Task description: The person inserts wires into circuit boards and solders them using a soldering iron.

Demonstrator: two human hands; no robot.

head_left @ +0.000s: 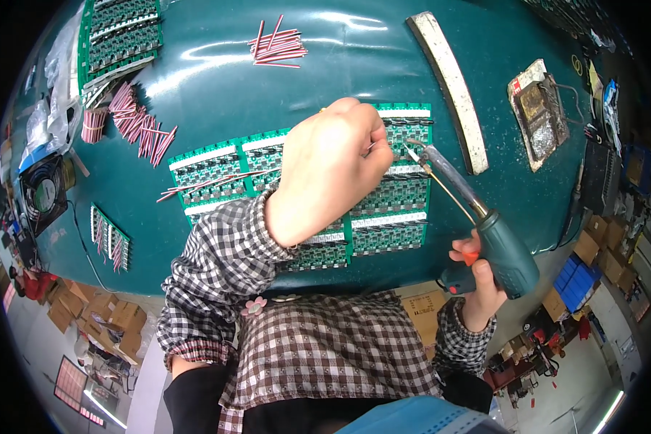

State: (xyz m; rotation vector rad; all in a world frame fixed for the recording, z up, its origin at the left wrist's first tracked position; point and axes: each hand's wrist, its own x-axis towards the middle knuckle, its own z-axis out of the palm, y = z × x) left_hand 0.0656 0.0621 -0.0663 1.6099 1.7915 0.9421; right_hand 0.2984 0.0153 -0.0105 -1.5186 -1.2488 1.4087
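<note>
My right hand [482, 286] grips a dark green soldering gun [510, 257] with a red trigger, its fingers round the handle. A thin feed tube runs beneath its metal barrel [452, 173]. The gun's tip reaches the upper right of the green circuit boards [390, 195], joined in panels with white strips. Over the boards, my left hand [333, 170] is closed in a pinch, with a small reddish end of wire showing at its fingers. Thin red-and-white wires [220, 181] lie across the left panels and run under this hand, which hides their far ends.
Loose red-and-white wires [276, 49] lie at the far middle, with bundles [130, 116] at left. Another board stack [121, 36] is behind them. A curved white strip [452, 90] and a dirty metal tray [539, 112] lie right. A small fan [43, 189] stands left.
</note>
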